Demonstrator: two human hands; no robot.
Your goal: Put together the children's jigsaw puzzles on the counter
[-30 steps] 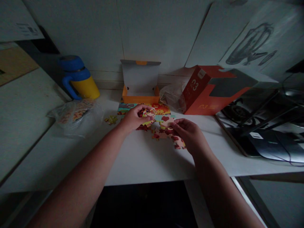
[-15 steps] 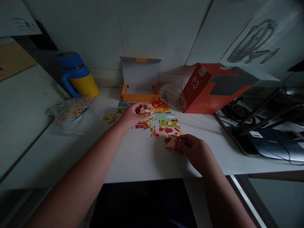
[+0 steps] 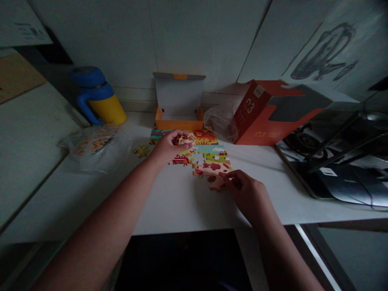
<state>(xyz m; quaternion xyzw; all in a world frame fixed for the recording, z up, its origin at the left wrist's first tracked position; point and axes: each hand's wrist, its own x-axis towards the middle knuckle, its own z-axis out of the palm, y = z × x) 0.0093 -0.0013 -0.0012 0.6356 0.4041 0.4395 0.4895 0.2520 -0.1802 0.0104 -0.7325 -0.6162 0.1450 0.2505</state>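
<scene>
White tabletop (image 3: pixel 178 206); red box (image 3: pixel 260 117) reads "C3"; left hand (image 3: pixel 173 146) grips puzzle pieces (image 3: pixel 185 140), right hand (image 3: pixel 244 186) pinches cow-patterned piece (image 3: pixel 216 182).

glossy plastic bag (image 3: pixel 104 151), matt card box (image 3: pixel 179 124), smooth white tabletop (image 3: pixel 176 206)

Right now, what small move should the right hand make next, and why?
Probably nudge the brown-patched piece, pinched in the right hand, gently against the cow section: it lies along that section's lower edge, with similar patches, though whether the tabs interlock is unclear.
</scene>
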